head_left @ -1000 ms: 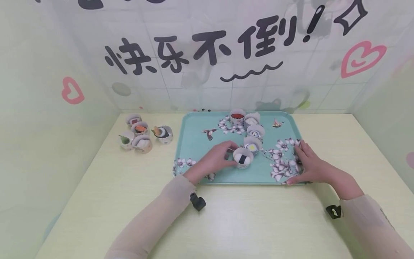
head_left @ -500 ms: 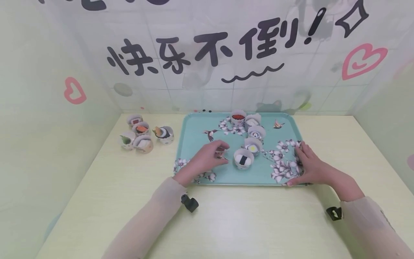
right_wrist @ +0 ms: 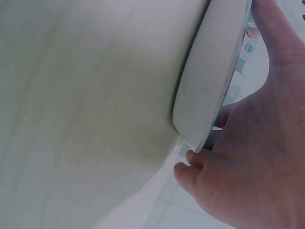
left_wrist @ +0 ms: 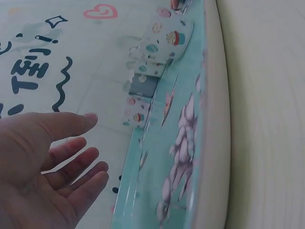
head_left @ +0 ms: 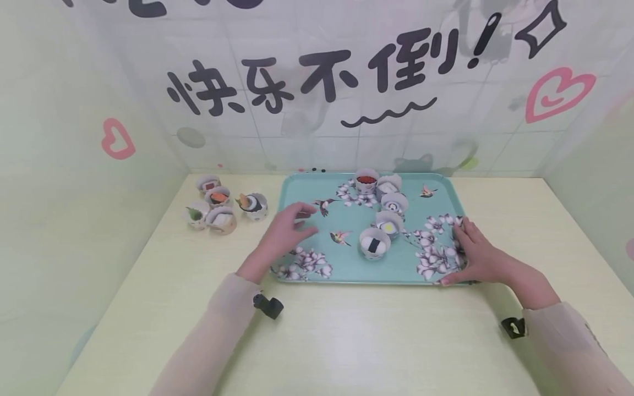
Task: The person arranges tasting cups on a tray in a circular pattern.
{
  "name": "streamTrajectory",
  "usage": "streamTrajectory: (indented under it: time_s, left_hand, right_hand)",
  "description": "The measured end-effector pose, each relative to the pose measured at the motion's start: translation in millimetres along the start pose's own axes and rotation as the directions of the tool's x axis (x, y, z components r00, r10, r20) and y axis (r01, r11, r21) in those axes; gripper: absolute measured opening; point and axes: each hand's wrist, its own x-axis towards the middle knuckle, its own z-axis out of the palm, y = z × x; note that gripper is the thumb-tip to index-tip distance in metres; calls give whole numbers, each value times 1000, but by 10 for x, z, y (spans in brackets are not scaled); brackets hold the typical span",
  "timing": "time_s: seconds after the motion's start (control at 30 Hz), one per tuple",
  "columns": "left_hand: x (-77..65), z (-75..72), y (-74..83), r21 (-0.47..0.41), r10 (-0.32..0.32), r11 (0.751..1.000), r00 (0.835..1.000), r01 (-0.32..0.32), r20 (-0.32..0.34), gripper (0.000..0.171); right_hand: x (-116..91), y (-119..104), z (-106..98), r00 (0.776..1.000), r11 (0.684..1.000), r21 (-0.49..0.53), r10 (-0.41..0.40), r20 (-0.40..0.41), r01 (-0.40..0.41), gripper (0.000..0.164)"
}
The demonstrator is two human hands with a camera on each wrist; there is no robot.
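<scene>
My left hand [head_left: 287, 228] is empty above the left part of the teal tray [head_left: 342, 276], thumb and fingers spread apart. In the left wrist view the left hand [left_wrist: 62, 167] has nothing between its loosely bent fingers. On the tray a row of patterned paper cups runs from the back toward the front. The front paper cup [head_left: 375, 248] holds a white piece with a black band, like toy sushi. Behind it stands a paper cup [head_left: 388, 229] with a yellow-dotted piece. My right hand [head_left: 487, 258] rests on the tray's front right corner, thumb along the front rim.
Several more filled paper cups stand on the table's left: one with green leaves [head_left: 197, 218], one with orange topping [head_left: 218, 198], one [head_left: 253, 207] a little apart. At the tray's back is a red-filled cup [head_left: 366, 181]. A printed wall [head_left: 307, 154] closes off the back.
My left hand has let go of the front paper cup and moved left across the tray, away from it. The cup stays in place; the right hand has hardly moved.
</scene>
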Motion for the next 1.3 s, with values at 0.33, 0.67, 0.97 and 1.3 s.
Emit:
streamTrajectory:
  time_s: [0.33, 0.67, 0.97, 1.3]
  left_hand:
    - [-31, -391, -252, -47, -37, 999, 920, 21, -389, 47]
    - [-42, -478, -427, -5, -10, 1000, 780, 8, -626, 60]
    - [0, -484, -497, -24, -60, 998, 750, 59, -658, 75]
    - [71, -419, -590, -225, -304, 951, 787, 214, -537, 90]
  right_hand:
    - [-2, 12, -3, 1000, 1000, -2, -4, -3, 4, 137]
    - [5, 24, 0, 1000, 1000, -12, -1, -3, 1, 137]
    - [1, 17, 8, 1000, 1000, 2, -1, 1, 1, 137]
    - [3, 19, 0, 1000, 1000, -2, -4, 2, 4, 137]
